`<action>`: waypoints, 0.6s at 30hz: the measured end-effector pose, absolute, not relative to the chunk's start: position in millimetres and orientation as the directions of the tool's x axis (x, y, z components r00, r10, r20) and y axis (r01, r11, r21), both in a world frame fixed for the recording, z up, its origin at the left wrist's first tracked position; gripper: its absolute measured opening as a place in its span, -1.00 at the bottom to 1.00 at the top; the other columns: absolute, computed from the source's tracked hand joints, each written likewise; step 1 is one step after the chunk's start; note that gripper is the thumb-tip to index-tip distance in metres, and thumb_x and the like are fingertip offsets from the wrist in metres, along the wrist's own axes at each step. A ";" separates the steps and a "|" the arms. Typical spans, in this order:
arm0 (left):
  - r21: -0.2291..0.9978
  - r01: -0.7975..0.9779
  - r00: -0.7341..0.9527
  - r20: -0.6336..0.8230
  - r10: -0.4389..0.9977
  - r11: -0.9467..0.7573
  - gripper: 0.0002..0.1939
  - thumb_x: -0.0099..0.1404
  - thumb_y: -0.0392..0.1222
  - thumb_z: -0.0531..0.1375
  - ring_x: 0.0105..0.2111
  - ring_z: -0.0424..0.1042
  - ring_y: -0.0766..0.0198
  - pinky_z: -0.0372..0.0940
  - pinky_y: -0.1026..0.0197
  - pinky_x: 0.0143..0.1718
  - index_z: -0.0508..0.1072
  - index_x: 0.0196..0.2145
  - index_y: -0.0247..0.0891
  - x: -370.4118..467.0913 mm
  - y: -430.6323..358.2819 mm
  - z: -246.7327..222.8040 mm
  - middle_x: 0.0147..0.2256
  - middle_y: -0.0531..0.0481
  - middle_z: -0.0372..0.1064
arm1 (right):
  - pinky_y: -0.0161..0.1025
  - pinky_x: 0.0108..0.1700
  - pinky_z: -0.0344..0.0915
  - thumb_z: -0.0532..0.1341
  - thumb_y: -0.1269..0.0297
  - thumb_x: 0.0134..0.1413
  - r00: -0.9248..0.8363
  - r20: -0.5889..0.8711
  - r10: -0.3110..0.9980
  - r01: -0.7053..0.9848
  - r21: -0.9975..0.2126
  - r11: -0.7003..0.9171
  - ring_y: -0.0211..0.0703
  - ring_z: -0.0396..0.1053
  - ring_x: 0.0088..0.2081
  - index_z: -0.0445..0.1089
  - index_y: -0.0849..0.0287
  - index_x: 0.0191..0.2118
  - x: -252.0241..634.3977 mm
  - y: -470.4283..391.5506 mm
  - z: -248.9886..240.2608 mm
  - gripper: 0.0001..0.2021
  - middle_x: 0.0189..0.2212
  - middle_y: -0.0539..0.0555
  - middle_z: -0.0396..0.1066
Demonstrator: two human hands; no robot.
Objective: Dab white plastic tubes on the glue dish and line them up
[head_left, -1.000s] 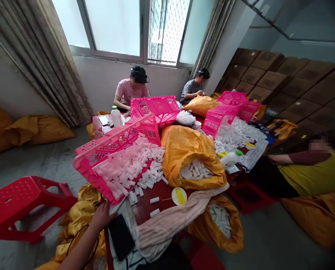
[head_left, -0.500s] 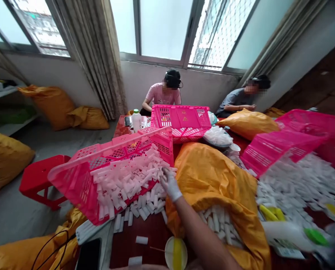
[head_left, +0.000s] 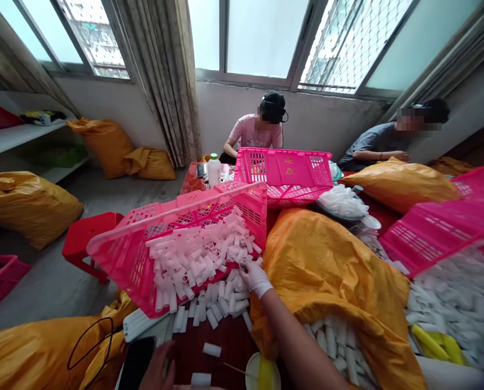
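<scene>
My right hand [head_left: 257, 278], in a white glove, is at the right front edge of a heap of short white tubes [head_left: 201, 249]. Its fingers are bent in among the tubes; what they hold is hidden. The heap spills out of a tipped pink basket [head_left: 120, 265] onto the dark red table [head_left: 229, 344]. My left hand [head_left: 159, 369], bare and blurred, shows at the bottom edge beside a black phone [head_left: 135, 364]. Two loose tubes and a round container [head_left: 250, 376] with a yellow strip and a thin stick lie nearby.
An orange sack [head_left: 319, 254] of white tubes stands beside my right forearm. More pink baskets [head_left: 282, 168] and a tube pile [head_left: 449, 303] are beyond and right. Two people sit by the windows. A red stool [head_left: 90, 233] and orange sacks are on the left.
My right hand has come a little nearer along the heap's edge, its fingers more bent. My left hand has come into view at the bottom. The view has swung left.
</scene>
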State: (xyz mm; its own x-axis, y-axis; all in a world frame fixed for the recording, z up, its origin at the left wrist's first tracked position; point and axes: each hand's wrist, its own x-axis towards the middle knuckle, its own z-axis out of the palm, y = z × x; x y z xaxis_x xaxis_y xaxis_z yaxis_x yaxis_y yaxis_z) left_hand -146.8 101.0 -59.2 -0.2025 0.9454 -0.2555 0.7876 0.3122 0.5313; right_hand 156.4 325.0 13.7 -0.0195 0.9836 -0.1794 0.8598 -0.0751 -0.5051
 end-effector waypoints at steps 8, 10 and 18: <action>0.419 0.886 -0.155 -0.131 0.979 0.197 -0.40 0.04 -0.35 -0.03 0.06 0.14 0.01 0.08 0.03 0.10 0.07 0.08 -0.47 -122.0 171.6 -76.9 0.02 -0.33 0.15 | -0.19 -0.12 0.16 0.07 0.16 0.10 0.026 -0.122 0.992 0.858 -0.506 -0.085 -0.12 0.24 -0.14 0.23 0.20 0.00 159.3 379.4 3.1 -0.63 -0.10 0.17 0.28; 0.446 0.880 -0.120 -0.126 0.985 0.164 -0.37 0.04 -0.36 -0.04 0.08 0.13 0.05 0.06 0.06 0.11 0.02 0.11 -0.45 -118.3 171.5 -81.3 0.03 -0.30 0.14 | -0.17 -0.19 0.21 0.10 0.15 0.09 0.009 -0.195 0.981 0.863 -0.494 -0.106 -0.17 0.28 -0.25 0.29 0.23 -0.12 149.6 374.8 -9.2 -0.70 -0.22 0.11 0.32; 0.457 0.889 0.029 -0.142 0.989 0.040 -0.40 -0.01 -0.28 -0.04 0.07 0.15 0.08 0.08 0.11 0.12 0.16 0.05 -0.37 -117.4 150.5 -91.4 0.03 -0.22 0.15 | -0.05 -0.21 0.20 0.16 0.22 -0.04 -0.069 -0.268 0.961 0.844 -0.529 -0.087 0.03 0.24 -0.18 0.34 0.11 -0.18 105.9 266.4 -9.6 -0.75 -0.10 0.15 0.22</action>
